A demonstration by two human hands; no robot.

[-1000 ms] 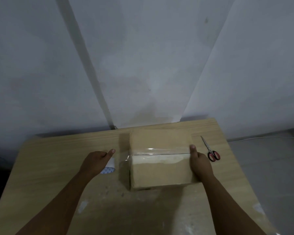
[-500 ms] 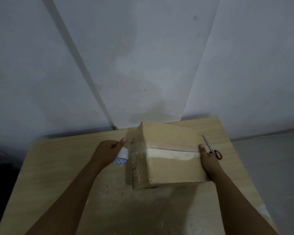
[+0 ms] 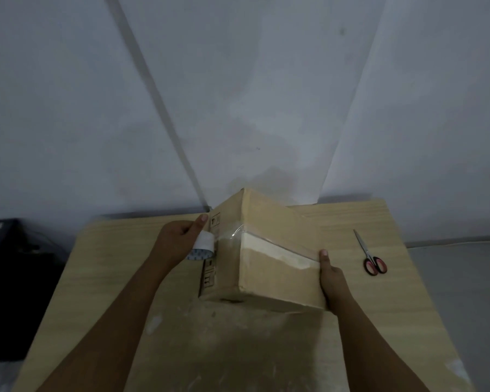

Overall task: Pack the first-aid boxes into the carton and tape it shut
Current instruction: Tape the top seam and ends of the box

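Left hand [image 3: 178, 240] grips the tape roll [image 3: 203, 246], right hand [image 3: 333, 281] grips the tilted carton [image 3: 269, 250]. Clear tape could wrinkle or tear if that carton slips.

My table [image 3: 379, 321] is pale wood, filling the lower part of the frame, its near surface smudged with whitish dusty marks. Behind it, across the whole upper frame, I see a grey-white wall [image 3: 266, 94] covered in large sheets, with a darker seam slanting from the top centre-left down toward the table's far edge. At the left edge, lower down, sits a dark object [image 3: 9, 292] I cannot make out. At the right is a grey floor [image 3: 464, 292].
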